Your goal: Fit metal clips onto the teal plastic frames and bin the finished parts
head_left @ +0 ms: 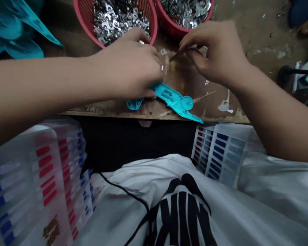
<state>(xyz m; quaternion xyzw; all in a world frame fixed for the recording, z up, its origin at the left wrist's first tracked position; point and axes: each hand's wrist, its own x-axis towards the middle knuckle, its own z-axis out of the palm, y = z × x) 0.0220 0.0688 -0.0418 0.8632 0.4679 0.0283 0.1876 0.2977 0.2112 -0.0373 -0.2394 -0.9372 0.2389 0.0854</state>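
My left hand (136, 68) reaches in from the left, palm down, with its thumb against a translucent teal plastic part (169, 95). The fingers curl over this part and hide its upper end. Its pointed tail lies toward the table's front edge, and a round disc shape sits near that tail. To the right, my right hand (213, 51) is closed in a pinch above the table. A thin dark piece (175, 56) sticks out from its thumb and fingertips; its kind cannot be made out.
Two red baskets (78, 10) of small shiny metal pieces stand behind my hands. More teal plastic parts (25, 49) are piled at the upper left. The wooden table (205, 106) carries small scraps. White plastic crates (226, 150) flank my lap. Dark and green objects sit at far right.
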